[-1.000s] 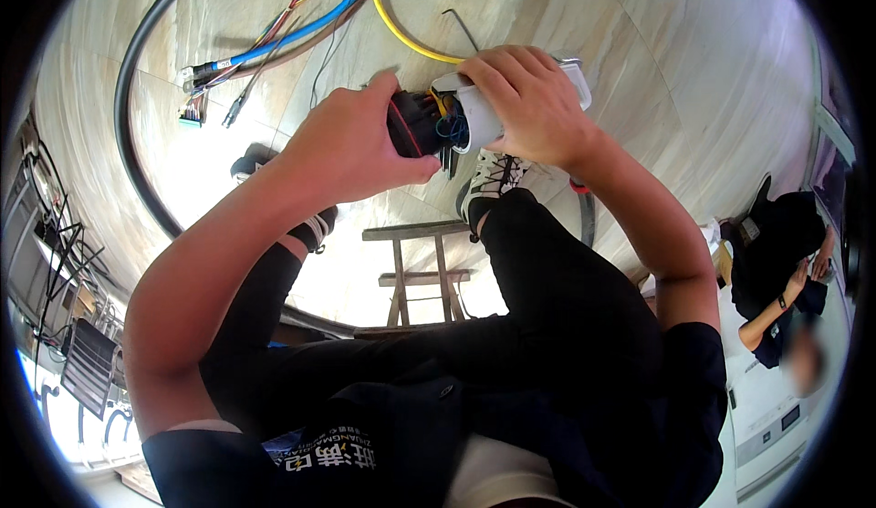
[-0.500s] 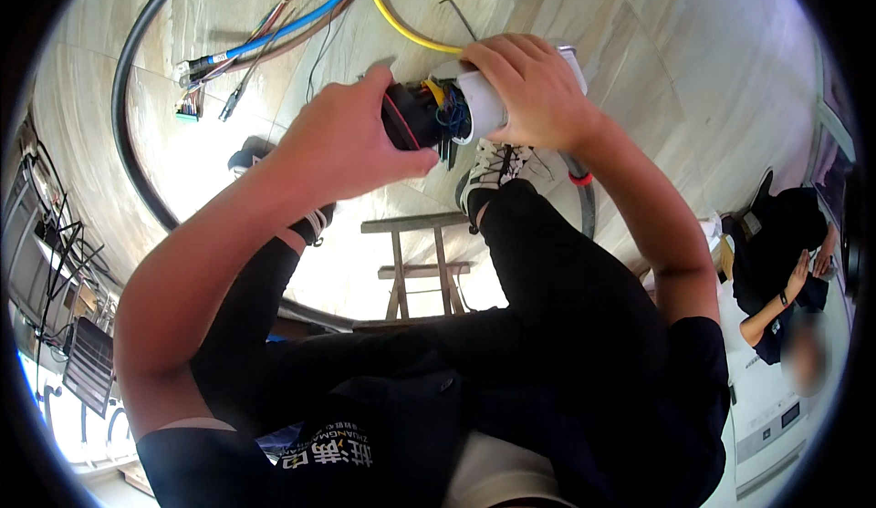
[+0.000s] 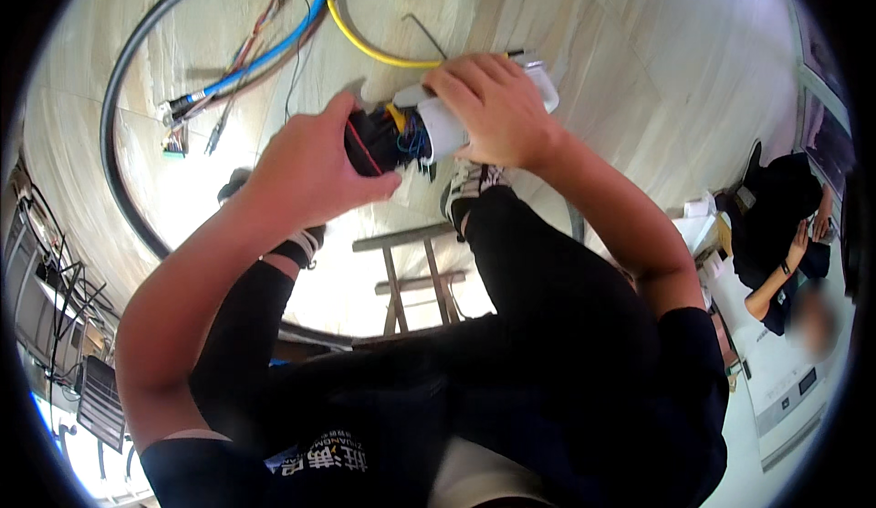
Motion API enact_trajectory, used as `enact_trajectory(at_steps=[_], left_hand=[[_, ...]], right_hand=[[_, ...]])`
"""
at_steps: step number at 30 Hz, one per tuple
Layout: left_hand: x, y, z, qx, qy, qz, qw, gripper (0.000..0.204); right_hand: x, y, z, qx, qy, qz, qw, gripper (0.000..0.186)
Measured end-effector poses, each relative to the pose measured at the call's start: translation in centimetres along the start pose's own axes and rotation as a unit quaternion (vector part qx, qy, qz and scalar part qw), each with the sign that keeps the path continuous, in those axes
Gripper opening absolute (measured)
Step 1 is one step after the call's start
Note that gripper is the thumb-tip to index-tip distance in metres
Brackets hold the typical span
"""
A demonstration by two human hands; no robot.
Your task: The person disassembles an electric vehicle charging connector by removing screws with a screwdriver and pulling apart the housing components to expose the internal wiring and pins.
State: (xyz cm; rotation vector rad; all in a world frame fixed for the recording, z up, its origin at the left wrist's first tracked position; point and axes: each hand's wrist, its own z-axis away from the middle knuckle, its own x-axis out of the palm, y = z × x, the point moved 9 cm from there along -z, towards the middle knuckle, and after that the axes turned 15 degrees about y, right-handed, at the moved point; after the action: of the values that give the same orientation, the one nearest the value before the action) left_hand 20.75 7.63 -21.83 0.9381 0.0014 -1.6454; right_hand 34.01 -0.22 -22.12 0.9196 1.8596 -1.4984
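My left hand [image 3: 306,161] grips the black round head of an EV charging connector [image 3: 365,143], which has a red ring around it. Thumb and fingers reach around its end. My right hand [image 3: 493,111] is wrapped over the connector's white handle housing [image 3: 440,131], covering much of its top. Between the two parts a gap shows blue and dark wires [image 3: 413,136] and a piece of yellow. The connector is held above the floor, in front of my knees. The inside of the housing is mostly hidden.
A thick black cable [image 3: 108,134] loops over the tiled floor at left. Blue cable [image 3: 274,49], yellow cable [image 3: 365,47] and loose thin wires lie beyond my hands. A thin bent dark rod [image 3: 425,36] lies near them. A wooden frame [image 3: 415,282] stands between my legs. Another person [image 3: 776,225] sits at right.
The whole view has shifted, so floor, hands and connector appear further left and slightly lower. Both hands keep their hold, and the gap with the wires looks much the same.
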Motion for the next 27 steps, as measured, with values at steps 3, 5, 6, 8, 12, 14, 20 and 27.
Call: enact_trajectory(at_steps=[3,5,6,8,12,14,20,27], left_hand=[[0.0,-0.3,-0.3,-0.019,-0.021,-0.015,0.999,0.065],[0.2,-1.0,-0.2,-0.021,-0.032,-0.013,0.999,0.065],[0.3,-1.0,-0.4,-0.014,-0.032,-0.004,0.999,0.064],[0.4,-1.2,-0.5,-0.012,-0.027,0.013,0.999,0.063],[0.6,-1.1,-0.6,0.010,-0.030,0.029,0.999,0.067],[0.7,-1.0,-0.8,0.009,-0.047,0.067,0.997,0.071],[2.8,-0.5,-2.1,0.030,-0.185,-0.009,0.982,0.077],[3.0,1.0,-1.4,0.022,-0.211,0.032,0.977,0.061]], right_hand=[[0.5,1.9,-1.1,0.033,-0.095,-0.040,0.994,0.066],[0.9,5.5,-0.6,0.105,-0.220,-0.080,0.967,0.069],[1.3,7.5,-0.2,0.128,-0.269,-0.063,0.953,0.070],[2.2,9.4,0.3,0.224,-0.350,-0.053,0.908,0.072],[4.6,9.7,-0.1,0.305,-0.458,-0.064,0.832,0.086],[5.6,8.8,0.5,0.307,-0.479,-0.108,0.815,0.089],[4.2,7.8,1.8,0.316,-0.419,-0.153,0.837,0.082],[1.0,7.6,2.3,0.276,-0.306,-0.158,0.898,0.076]])
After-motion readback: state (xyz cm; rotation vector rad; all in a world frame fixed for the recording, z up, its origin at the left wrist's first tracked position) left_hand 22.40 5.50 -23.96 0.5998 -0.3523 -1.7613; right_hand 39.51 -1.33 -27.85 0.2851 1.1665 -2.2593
